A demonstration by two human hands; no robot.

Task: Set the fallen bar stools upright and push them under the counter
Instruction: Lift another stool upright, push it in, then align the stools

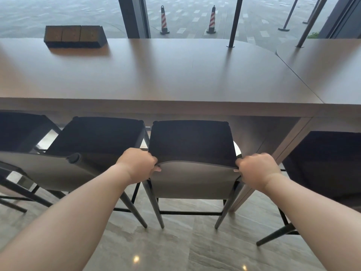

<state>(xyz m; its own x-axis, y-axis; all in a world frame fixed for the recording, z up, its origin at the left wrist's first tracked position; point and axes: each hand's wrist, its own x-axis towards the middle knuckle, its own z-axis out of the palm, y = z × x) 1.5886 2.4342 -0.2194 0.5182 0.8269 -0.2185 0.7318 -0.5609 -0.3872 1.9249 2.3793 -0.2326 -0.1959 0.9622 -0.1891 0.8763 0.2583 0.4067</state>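
Observation:
A bar stool (192, 180) with a dark seat and a grey backrest stands upright on its legs in front of me, its seat front just under the edge of the brown counter (156, 79). My left hand (137, 165) grips the left top corner of its backrest. My right hand (257, 172) grips the right top corner. Another upright stool (88, 145) stands close on the left, its seat partly under the counter. A further stool (324, 161) stands at the right, and one more stool (19, 132) at the far left.
A dark box with brown panels (74, 36) lies on the counter at the back left. Thin black poles (234, 22) rise from the counter by the window. A slanted counter support panel (289, 149) stands right of the held stool. The floor is glossy grey stone.

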